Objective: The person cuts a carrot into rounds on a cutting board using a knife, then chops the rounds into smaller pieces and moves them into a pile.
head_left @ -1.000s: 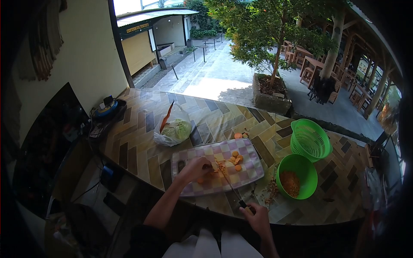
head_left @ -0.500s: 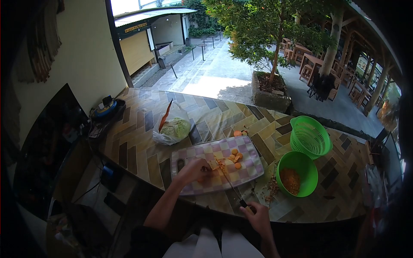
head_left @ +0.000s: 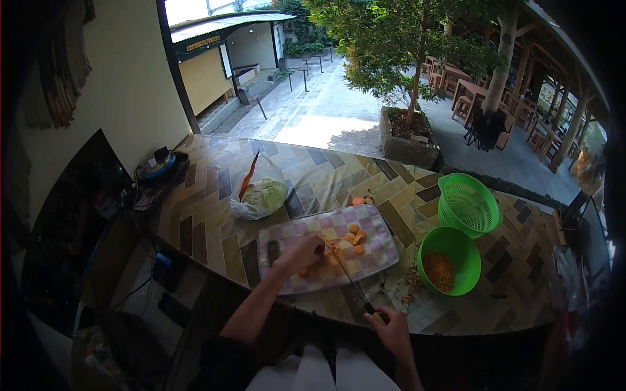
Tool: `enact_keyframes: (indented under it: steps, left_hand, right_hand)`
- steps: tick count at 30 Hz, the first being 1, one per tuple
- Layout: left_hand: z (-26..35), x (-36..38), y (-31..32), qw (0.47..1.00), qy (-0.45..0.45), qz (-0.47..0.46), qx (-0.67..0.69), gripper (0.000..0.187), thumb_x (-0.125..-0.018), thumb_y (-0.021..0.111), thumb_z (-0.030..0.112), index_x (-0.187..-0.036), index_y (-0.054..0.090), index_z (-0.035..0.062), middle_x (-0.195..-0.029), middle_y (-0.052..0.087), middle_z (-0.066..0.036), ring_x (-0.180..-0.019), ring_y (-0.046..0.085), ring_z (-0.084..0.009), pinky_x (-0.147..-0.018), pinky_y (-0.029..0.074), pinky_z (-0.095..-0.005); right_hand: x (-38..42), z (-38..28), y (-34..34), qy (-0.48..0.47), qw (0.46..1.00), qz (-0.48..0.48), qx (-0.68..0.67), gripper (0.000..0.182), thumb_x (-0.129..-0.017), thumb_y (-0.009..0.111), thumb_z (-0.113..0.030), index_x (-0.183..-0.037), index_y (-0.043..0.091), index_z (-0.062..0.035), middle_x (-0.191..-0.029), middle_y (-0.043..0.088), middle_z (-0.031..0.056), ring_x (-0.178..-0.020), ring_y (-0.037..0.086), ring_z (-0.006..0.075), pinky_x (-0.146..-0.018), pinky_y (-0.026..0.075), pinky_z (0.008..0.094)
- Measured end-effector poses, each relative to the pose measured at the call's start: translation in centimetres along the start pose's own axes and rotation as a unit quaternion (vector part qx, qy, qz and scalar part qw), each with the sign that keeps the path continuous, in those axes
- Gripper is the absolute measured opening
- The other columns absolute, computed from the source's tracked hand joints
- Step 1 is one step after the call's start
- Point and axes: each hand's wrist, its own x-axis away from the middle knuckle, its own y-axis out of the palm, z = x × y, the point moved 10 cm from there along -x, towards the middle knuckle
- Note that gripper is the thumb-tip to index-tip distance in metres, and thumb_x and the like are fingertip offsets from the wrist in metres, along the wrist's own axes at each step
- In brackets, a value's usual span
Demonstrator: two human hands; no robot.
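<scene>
A: Left hand (head_left: 301,253) — what is it on?
B: Pressed down on the checkered cutting board (head_left: 293,238), fingers curled over an orange vegetable piece; the piece itself is mostly hidden.
A: And the right hand (head_left: 391,329)?
B: Closed round the handle of a knife (head_left: 349,277) at the counter's near edge — blade angled up across the board, its tip by the left fingers.
A: Cut pieces?
B: Orange slices (head_left: 356,236) lie on the board right of the blade.
A: Surroundings?
B: Green bowl (head_left: 435,244) holding peelings, green colander (head_left: 467,203) behind it, bagged cabbage (head_left: 262,195) on the tiled counter (head_left: 208,215).
</scene>
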Motion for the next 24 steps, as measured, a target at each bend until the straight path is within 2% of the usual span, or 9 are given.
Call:
enact_keyframes:
  steps: [3,5,8,14,17,21,24]
  left_hand:
    - [0.2,0.1,0.0,0.999,0.037,-0.005,-0.003,0.011,-0.076,0.065,0.005,-0.084,0.065,-0.002,-0.087,0.066,-0.02,-0.086,0.065,-0.0385,-0.076,0.051,-0.044]
    - [-0.1,0.4,-0.8,0.999,0.028,0.005,0.032,0.011,-0.078,0.064,0.005,-0.085,0.064,-0.0028,-0.088,0.066,-0.021,-0.087,0.064,-0.0388,-0.076,0.05,-0.0442]
    - [-1.1,1.0,-1.4,0.999,0.025,0.015,0.032,0.011,-0.081,0.063,0.006,-0.086,0.064,-0.0038,-0.088,0.066,-0.021,-0.087,0.064,-0.039,-0.077,0.05,-0.0441]
    - [-1.4,2.5,-1.8,0.999,0.02,-0.003,0.027,0.017,-0.084,0.065,0.007,-0.097,0.068,-0.0024,-0.091,0.068,-0.019,-0.085,0.066,-0.0353,-0.078,0.051,-0.0409]
    - [-0.9,3.0,-2.0,0.999,0.007,-0.016,0.03,0.017,-0.083,0.065,0.007,-0.097,0.068,-0.0025,-0.091,0.068,-0.018,-0.086,0.066,-0.035,-0.079,0.051,-0.0407]
    - [-1.4,3.2,-1.9,0.999,0.023,-0.012,0.033,0.019,-0.08,0.067,0.005,-0.097,0.07,-0.0023,-0.093,0.07,-0.017,-0.088,0.067,-0.0338,-0.08,0.052,-0.0393]
    - [-1.9,3.2,-1.9,0.996,0.007,0.0,0.087,0.021,-0.075,0.068,0.001,-0.095,0.07,-0.004,-0.088,0.069,-0.02,-0.086,0.069,-0.0319,-0.076,0.053,-0.0374]
  right_hand:
    - [0.2,-0.1,-0.3,0.021,1.0,-0.007,-0.006,0.038,-0.085,0.074,-0.03,-0.099,0.069,0.0052,-0.077,0.069,0.0204,-0.072,0.07,0.0282,-0.066,0.051,0.0366]
    - [0.4,-0.7,-0.5,0.038,0.999,-0.019,-0.008,0.037,-0.085,0.074,-0.03,-0.099,0.069,0.0051,-0.078,0.07,0.0205,-0.073,0.07,0.0274,-0.067,0.051,0.0364]
    - [0.1,0.1,-0.2,-0.013,1.0,0.001,0.004,0.036,-0.086,0.074,-0.029,-0.098,0.069,0.0047,-0.073,0.069,0.0177,-0.068,0.07,0.0239,-0.063,0.05,0.0348]
    - [0.2,-1.2,0.2,0.02,0.999,-0.024,-0.013,0.035,-0.086,0.074,-0.029,-0.097,0.069,0.0048,-0.068,0.067,0.0165,-0.064,0.069,0.0235,-0.059,0.049,0.0345]
    - [-0.1,-1.2,0.6,0.003,1.0,-0.024,0.005,0.036,-0.086,0.073,-0.029,-0.096,0.069,0.005,-0.069,0.067,0.0175,-0.065,0.069,0.0258,-0.06,0.049,0.036]
    - [-0.2,-1.8,1.2,-0.015,0.999,-0.03,0.011,0.037,-0.087,0.071,-0.031,-0.098,0.069,0.0041,-0.072,0.067,0.0212,-0.068,0.069,0.0333,-0.061,0.05,0.0401]
    - [-0.3,-2.3,1.6,-0.006,0.999,-0.035,0.027,0.037,-0.088,0.069,-0.033,-0.097,0.069,0.0033,-0.074,0.066,0.0242,-0.072,0.067,0.0393,-0.063,0.05,0.0437]
